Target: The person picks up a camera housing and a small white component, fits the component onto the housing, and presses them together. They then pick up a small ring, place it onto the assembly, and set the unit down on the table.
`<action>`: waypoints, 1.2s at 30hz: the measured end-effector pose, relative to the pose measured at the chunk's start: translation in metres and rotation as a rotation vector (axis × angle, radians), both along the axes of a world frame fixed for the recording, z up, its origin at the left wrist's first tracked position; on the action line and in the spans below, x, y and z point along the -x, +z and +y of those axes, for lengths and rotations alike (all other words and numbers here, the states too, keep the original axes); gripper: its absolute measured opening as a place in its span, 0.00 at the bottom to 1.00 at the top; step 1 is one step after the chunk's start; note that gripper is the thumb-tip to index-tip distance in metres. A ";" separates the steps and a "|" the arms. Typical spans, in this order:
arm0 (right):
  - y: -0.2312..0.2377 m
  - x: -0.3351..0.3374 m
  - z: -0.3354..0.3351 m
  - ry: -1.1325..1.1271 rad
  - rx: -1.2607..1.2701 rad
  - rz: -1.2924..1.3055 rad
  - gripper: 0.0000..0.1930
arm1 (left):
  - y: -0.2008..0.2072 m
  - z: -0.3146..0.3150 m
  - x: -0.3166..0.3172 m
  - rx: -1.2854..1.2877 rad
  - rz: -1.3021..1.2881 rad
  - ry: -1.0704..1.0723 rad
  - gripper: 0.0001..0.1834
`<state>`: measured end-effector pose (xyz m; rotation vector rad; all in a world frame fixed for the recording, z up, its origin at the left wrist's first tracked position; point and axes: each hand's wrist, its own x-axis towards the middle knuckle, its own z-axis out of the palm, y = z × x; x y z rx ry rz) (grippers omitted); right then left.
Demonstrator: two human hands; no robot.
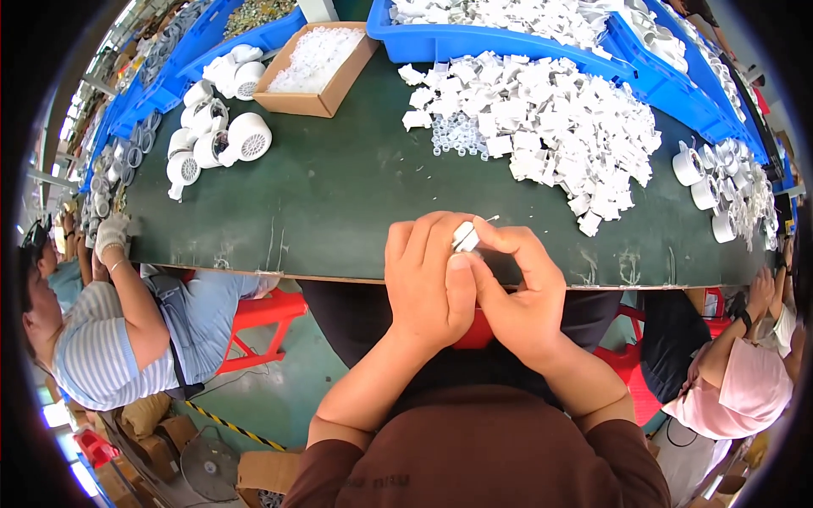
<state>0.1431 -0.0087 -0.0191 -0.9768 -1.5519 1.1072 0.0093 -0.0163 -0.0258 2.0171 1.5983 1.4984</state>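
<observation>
Over the table's near edge, my left hand is closed with its thumb and fingers round a small white plastic piece. My right hand meets it from the other side, its index finger and thumb pinched on the same piece. A thin pale tip sticks out by the right index finger; what it belongs to is hidden. Most of the held piece lies behind my fingers. Beyond my hands and to the right spreads a large heap of white plastic pieces, with small clear plastic parts at its left side.
Blue bins of white parts line the back of the green table. A cardboard box holds small translucent parts. Round white housings lie at left, white rings at right. Co-workers sit on both sides, one wearing a glove.
</observation>
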 end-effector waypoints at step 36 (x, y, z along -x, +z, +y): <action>0.006 0.022 0.143 0.192 -0.724 -0.778 0.05 | 0.012 0.000 0.038 0.010 0.050 -0.077 0.14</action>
